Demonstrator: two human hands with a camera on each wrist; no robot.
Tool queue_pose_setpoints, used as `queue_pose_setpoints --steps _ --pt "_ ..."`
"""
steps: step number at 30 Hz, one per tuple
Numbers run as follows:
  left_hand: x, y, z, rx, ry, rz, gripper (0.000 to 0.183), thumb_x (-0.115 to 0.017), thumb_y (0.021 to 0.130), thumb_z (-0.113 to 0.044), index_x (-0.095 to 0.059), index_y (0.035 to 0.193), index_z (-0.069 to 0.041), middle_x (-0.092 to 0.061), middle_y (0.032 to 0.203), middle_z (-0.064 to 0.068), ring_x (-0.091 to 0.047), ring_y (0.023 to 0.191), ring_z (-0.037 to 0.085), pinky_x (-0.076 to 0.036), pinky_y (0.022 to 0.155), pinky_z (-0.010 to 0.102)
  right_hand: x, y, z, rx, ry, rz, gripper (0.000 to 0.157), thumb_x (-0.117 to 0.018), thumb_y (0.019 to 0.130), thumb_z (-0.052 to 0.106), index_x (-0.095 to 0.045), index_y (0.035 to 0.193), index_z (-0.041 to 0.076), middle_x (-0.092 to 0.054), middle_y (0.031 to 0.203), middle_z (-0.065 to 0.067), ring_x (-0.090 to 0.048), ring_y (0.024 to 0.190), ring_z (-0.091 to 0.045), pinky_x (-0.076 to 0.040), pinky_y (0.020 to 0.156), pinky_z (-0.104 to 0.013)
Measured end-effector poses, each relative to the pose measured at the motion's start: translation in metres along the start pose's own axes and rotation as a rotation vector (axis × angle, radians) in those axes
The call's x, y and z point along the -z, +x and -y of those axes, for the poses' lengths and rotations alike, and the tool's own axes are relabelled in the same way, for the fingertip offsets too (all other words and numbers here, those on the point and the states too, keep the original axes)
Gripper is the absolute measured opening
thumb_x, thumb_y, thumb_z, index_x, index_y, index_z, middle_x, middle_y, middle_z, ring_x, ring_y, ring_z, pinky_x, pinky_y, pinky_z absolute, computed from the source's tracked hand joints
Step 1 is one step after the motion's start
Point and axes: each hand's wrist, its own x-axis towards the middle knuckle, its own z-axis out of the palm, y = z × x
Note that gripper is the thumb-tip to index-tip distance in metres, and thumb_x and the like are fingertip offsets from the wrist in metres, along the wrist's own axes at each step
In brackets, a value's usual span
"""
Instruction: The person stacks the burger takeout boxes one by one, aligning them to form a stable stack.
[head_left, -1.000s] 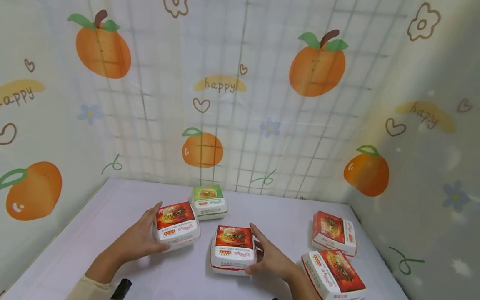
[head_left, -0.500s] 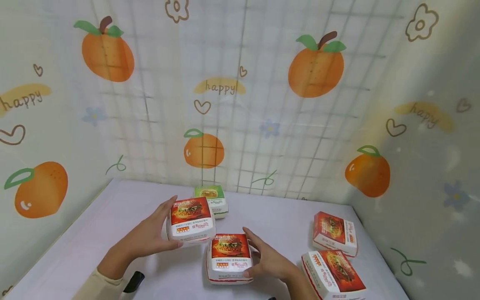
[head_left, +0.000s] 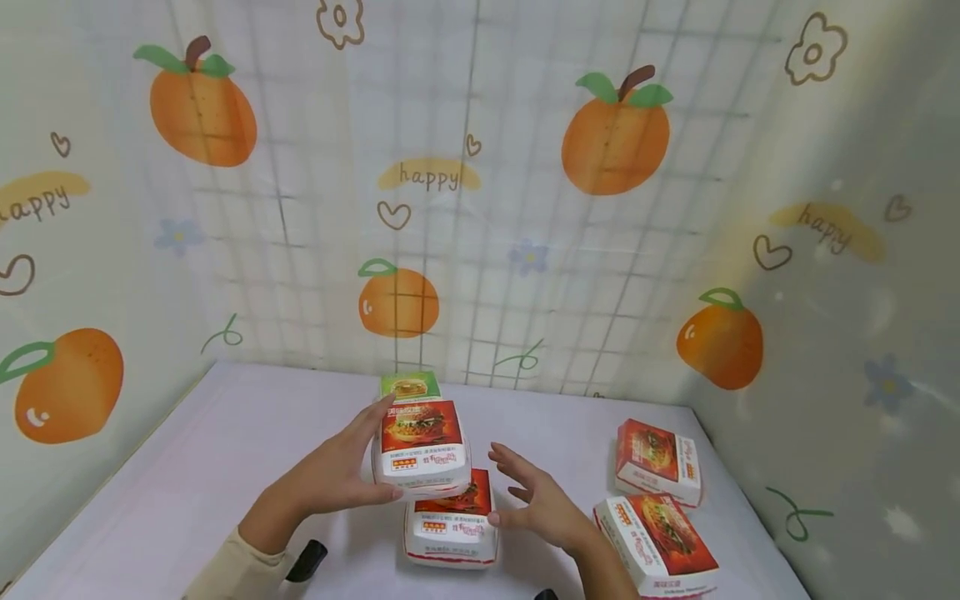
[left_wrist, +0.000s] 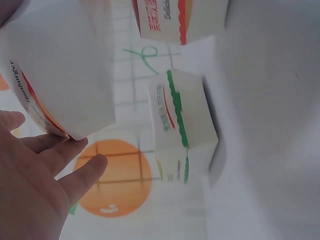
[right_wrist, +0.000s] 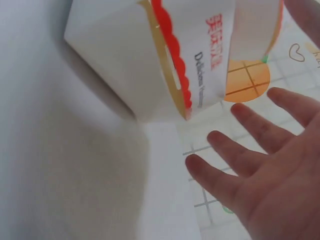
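My left hand (head_left: 330, 467) grips a red-and-white cardboard burger box (head_left: 423, 446) by its left side. This box is raised and overlaps the back of a second red burger box (head_left: 450, 529), which sits on the table. In the left wrist view the raised box (left_wrist: 60, 70) shows its pale underside. To the right of the lower box is my right hand (head_left: 540, 504), fingers spread and apart from it; the right wrist view shows a gap between the fingers and the lower box (right_wrist: 200, 65). Behind the raised box stands a green burger box (head_left: 410, 387), partly hidden.
Two more red burger boxes, one farther back (head_left: 658, 461) and one nearer (head_left: 660, 542), lie at the right of the white table (head_left: 262, 408). A curtain (head_left: 517, 108) printed with oranges encloses the back and sides.
My left hand has carried its box rightward, from beside the other red box to over its rear edge. My right hand has let go of the lower box, after shifting it slightly nearer.
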Motion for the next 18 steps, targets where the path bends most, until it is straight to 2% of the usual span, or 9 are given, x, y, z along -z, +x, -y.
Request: queue_pose_setpoints --steps 3,7,12,18 --pt "-0.004 0.0 -0.004 -0.002 -0.009 0.027 0.117 -0.074 0.065 -0.072 -0.008 0.156 -0.038 -0.023 0.157 -0.007 -0.038 0.134 0.02 -0.043 0.097 0.056 -0.002 -0.001 0.001 0.031 0.022 -0.023 0.094 -0.085 0.074 0.016 -0.033 0.152 0.022 -0.037 0.151 -0.013 -0.029 0.14 -0.034 -0.027 0.108 -0.057" --pt "-0.011 -0.005 -0.007 0.0 -0.037 0.064 0.113 -0.075 0.066 -0.069 -0.006 0.153 -0.046 -0.024 0.156 -0.007 -0.04 0.131 0.02 -0.044 0.095 0.057 -0.005 -0.003 0.001 0.026 0.045 -0.012 0.094 -0.085 0.075 0.015 -0.032 0.152 0.021 -0.038 0.151 -0.013 -0.029 0.14 -0.036 -0.026 0.108 -0.058" --pt "-0.016 -0.01 -0.007 -0.029 -0.071 0.062 0.113 -0.074 0.067 -0.069 -0.007 0.154 -0.044 -0.025 0.155 -0.008 -0.04 0.13 0.018 -0.045 0.095 0.055 -0.006 -0.002 0.001 0.037 0.03 -0.005 0.096 -0.086 0.073 0.018 -0.032 0.153 0.023 -0.036 0.153 -0.009 -0.028 0.141 -0.033 -0.028 0.108 -0.058" --pt "-0.017 -0.003 -0.008 -0.079 -0.081 0.071 0.11 -0.073 0.068 -0.07 -0.007 0.153 -0.046 -0.022 0.156 -0.011 -0.038 0.131 0.016 -0.042 0.099 0.054 -0.004 0.002 0.002 0.11 0.036 0.005 0.103 -0.088 0.07 0.019 -0.029 0.154 0.028 -0.026 0.158 -0.002 -0.022 0.144 -0.03 -0.027 0.11 -0.053"
